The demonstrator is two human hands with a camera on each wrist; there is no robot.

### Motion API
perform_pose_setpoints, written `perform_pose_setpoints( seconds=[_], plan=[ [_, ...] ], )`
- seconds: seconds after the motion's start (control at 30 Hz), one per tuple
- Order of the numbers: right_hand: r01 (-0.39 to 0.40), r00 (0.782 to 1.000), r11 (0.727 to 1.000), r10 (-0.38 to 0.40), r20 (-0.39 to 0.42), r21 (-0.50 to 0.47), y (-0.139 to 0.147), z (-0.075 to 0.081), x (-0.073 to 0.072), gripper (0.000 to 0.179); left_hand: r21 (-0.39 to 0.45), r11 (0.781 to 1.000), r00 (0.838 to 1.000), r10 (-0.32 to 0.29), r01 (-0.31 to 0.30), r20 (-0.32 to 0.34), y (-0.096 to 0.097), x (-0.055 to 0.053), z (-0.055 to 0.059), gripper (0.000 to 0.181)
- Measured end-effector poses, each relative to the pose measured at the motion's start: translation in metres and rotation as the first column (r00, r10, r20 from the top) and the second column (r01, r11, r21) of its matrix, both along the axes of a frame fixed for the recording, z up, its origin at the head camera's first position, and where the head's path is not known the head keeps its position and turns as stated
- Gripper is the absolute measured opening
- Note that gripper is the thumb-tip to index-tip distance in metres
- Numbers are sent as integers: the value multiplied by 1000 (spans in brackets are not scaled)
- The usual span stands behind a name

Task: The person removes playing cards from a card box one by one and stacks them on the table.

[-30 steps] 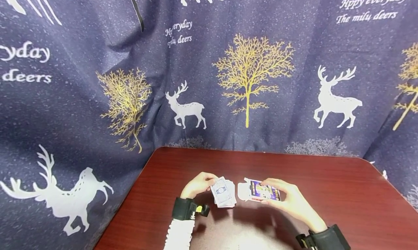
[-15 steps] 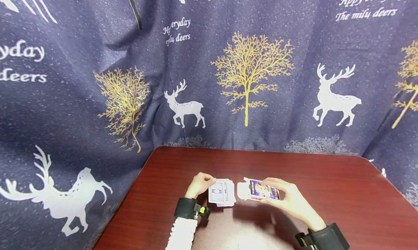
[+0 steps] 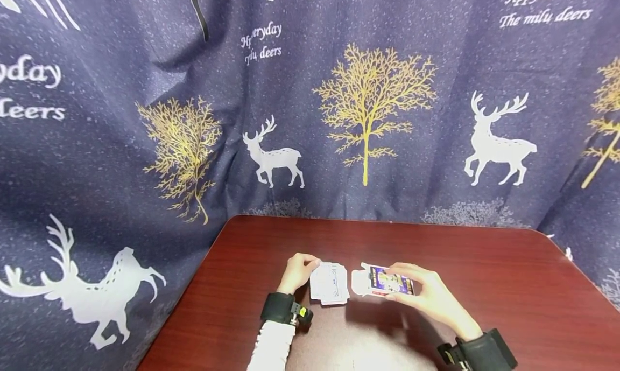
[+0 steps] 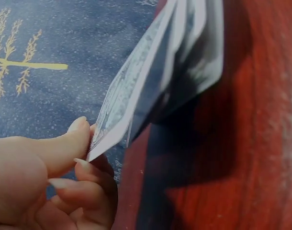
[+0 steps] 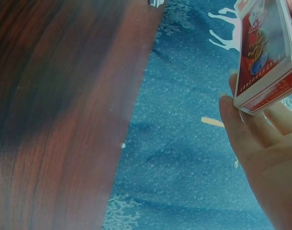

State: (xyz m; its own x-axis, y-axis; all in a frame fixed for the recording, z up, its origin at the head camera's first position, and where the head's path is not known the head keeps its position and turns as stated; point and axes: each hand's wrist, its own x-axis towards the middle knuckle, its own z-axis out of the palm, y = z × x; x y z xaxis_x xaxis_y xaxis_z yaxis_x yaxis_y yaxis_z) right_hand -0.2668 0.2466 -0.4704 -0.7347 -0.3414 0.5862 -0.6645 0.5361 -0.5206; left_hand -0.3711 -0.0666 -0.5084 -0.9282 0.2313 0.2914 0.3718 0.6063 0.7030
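Observation:
A stack of playing cards (image 3: pixel 329 283) with pale printed backs is pinched at its corner by my left hand (image 3: pixel 296 273). In the left wrist view the thumb and fingertips grip the edge of the cards (image 4: pixel 131 91), which fan apart toward their far end. To the right, my right hand (image 3: pixel 428 290) holds a card box (image 3: pixel 391 282) between thumb and fingers. Its white flap (image 3: pixel 360 282) is open and points at the cards, a small gap apart. The right wrist view shows the red and white end of the box (image 5: pixel 270 91); whether cards are inside is hidden.
Both hands are above a reddish-brown table (image 3: pixel 271 242). Behind it hangs a dark blue curtain (image 3: pixel 319 145) with deer and tree prints. Black straps with small cameras sit on both wrists.
The left hand has turned the cards more upright and shifted them slightly; the top cards are spread differently. The right hand and the box have stayed almost still.

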Motion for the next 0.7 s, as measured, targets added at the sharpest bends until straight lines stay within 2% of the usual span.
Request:
perform_pose_setpoints(
  seconds=[0.1, 0.3, 0.53, 0.7],
  plan=[
    [-9, 1000, 1000, 9, -1, -8, 0, 0, 0, 42, -11, 1000, 999, -22, 21, -30, 2, 1, -1, 14],
    [3, 1000, 1000, -3, 16, 24, -1, 2, 1, 42, 16, 999, 998, -39, 39, -40, 5, 2, -2, 12],
    [16, 999, 999, -18, 36, 47, -1, 3, 0, 42, 30, 1000, 1000, 9, -9, 18, 7, 1, -4, 27],
    [8, 1000, 999, -9, 26, 41, -1, 0, 0, 41, -6, 1000, 998, 30, -29, 54, 8, 3, -5, 30]
  ],
)
